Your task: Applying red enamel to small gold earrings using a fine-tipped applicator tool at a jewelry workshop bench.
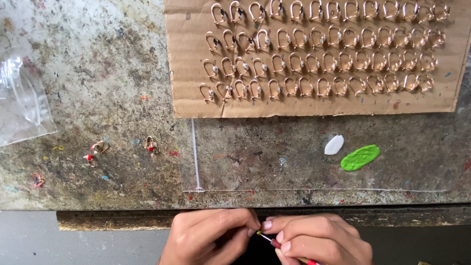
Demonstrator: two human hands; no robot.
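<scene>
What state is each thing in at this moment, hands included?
left hand: fingers pinched shut on something too small to tell
right hand: gripping a thin red-handled tool, tip green
cardboard sheet: flat, four rows of gold hooks stuck in
green blob: smeared flat
white blob: smeared flat
loose hooks: red-dabbed, lying apart
plastic bag: crumpled, flat

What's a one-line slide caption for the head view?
Left hand pinches a small piece while right hand applies a fine red-handled tool, below a cardboard sheet of gold ear hooks.
</scene>
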